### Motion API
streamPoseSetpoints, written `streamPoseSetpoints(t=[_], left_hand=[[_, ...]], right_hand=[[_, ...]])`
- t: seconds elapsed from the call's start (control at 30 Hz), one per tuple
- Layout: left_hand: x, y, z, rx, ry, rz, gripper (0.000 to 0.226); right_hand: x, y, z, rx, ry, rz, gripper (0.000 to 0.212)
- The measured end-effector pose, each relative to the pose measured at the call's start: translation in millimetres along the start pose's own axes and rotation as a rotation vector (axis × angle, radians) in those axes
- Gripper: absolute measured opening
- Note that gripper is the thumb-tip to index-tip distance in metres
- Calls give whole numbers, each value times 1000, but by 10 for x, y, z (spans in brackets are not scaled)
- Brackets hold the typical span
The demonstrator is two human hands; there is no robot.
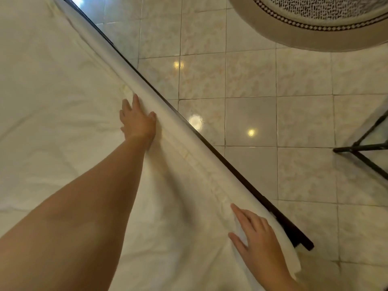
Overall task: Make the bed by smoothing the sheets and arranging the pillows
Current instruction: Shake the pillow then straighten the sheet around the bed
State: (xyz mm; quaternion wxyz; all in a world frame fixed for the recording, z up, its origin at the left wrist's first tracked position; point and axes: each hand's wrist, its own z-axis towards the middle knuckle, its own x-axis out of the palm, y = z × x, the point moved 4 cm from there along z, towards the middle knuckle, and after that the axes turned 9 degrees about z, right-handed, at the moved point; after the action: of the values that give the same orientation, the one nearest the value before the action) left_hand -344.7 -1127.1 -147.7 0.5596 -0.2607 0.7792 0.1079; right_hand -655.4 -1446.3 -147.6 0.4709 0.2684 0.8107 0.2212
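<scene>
**Both hands flat on the sheet along the bed's edge**

Nearest to me, the person's right hand (258, 238) lies palm down on the white, wrinkled cotton bedsheet (63, 101). It sits just inside the dark wooden bed rail (231, 166), close to the rail's near end. Its fingers are straight and spread, and it grips nothing.

Farther up the same rail, the bare left arm reaches out and the left hand (137, 120) also presses flat on the sheet. Its fingers are extended, and the thumb side lies against the rolled fold of cloth that runs beside the rail. The sheet covers the mattress on that side of the rail, and its edge hangs over near the rail's end.

Beyond the rail lies a glossy cream marbled tile floor (252, 76) with bright spots of reflected light. A thin black metal stand (361, 148) rests on the floor, well apart from the rail. Farthest off is a round beige rug with a dark patterned border (294, 34).
</scene>
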Motion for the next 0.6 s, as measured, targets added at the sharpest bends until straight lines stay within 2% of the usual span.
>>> streamPoseSetpoints(t=[0.17, 0.27, 0.4, 0.5, 0.6], left_hand=[[48, 36, -35, -13, -62, -121, 70], [19, 51, -85, -6, -81, -114, 72], [-35, 101, -148, 15, -68, -90, 86], [-55, 212, -159, -33, -25, -143, 92], [-144, 322, -226, -37, -47, -135, 78]], right_hand=[[-13, 2, 13, -4, 39, 46, 83], [-12, 19, 3, 15, 45, 89, 85], [-28, 64, -64, 17, 34, 55, 76], [-57, 102, -125, 22, 0, -7, 72], [-48, 114, -212, 4, -34, -63, 72]])
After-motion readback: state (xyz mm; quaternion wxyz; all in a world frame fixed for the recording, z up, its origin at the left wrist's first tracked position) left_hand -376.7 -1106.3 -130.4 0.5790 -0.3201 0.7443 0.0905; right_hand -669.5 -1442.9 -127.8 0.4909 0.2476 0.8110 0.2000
